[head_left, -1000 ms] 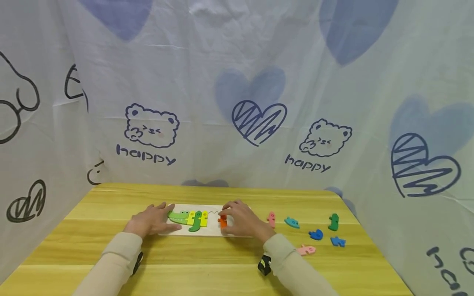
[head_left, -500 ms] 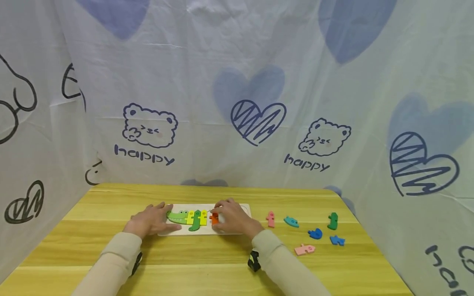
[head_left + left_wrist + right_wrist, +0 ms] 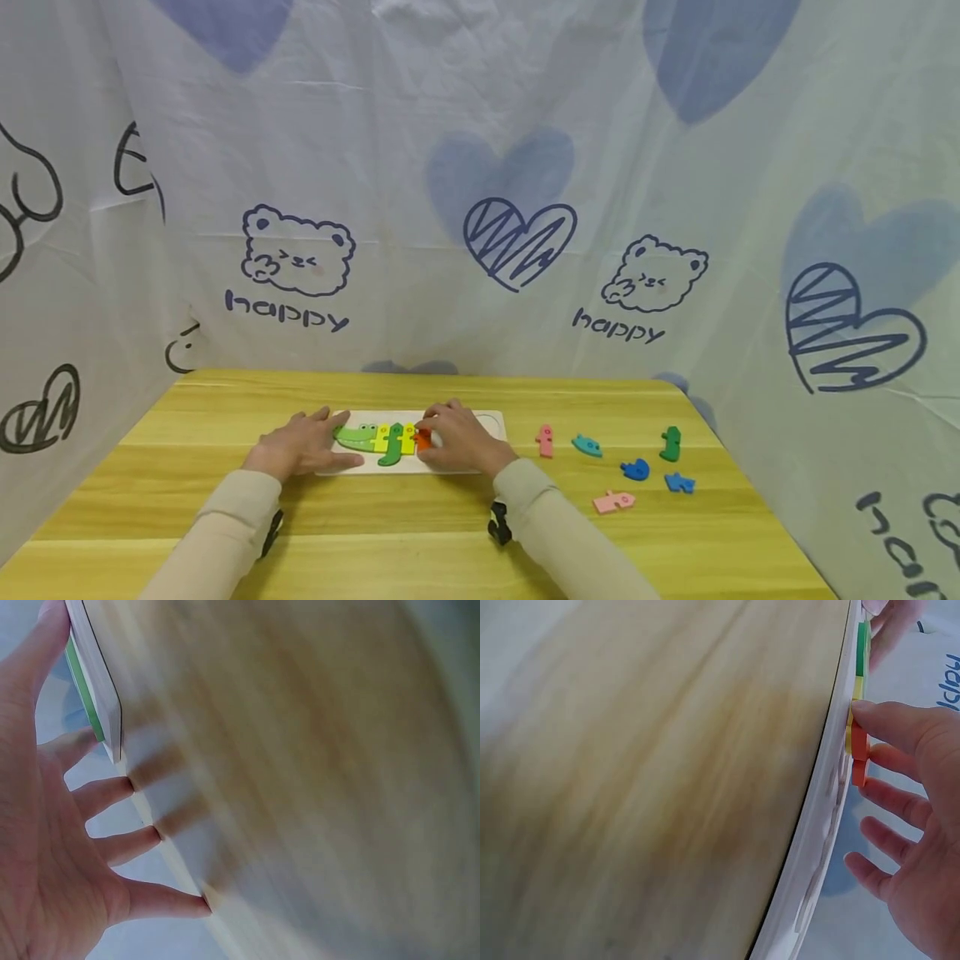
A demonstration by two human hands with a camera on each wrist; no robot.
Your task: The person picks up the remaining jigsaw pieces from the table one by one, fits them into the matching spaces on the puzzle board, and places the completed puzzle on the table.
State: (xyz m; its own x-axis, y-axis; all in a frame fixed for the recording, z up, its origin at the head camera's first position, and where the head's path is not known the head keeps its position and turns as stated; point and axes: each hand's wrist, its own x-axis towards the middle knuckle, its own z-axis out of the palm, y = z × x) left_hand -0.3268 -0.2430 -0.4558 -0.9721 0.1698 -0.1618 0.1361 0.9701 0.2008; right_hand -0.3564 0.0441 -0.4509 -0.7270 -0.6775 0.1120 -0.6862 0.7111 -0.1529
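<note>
A white puzzle board (image 3: 375, 469) lies on the table, bearing a green crocodile head piece (image 3: 356, 438), two yellow pieces (image 3: 407, 439) and a green leg piece (image 3: 391, 454). My left hand (image 3: 288, 446) is spread at the board's left end. Its thumb and index finger touch the board, and the other fingertips rest on the table in the left wrist view. Between thumb and fingers, my right hand (image 3: 461, 437) pinches an orange puzzle piece (image 3: 859, 742), right beside the last yellow piece. Part of the orange piece is hidden behind the fingers.
Right of the board lie loose puzzle pieces: a pink one (image 3: 546, 441), a teal one (image 3: 587, 446), a dark green one (image 3: 671, 443), two blue ones (image 3: 635, 470) and a light pink one (image 3: 614, 501). A printed white cloth (image 3: 420, 325) hangs behind the wooden table (image 3: 405, 533).
My right hand has slid the orange piece leftward along the board, up to the yellow piece. My left hand keeps its place at the board's left end.
</note>
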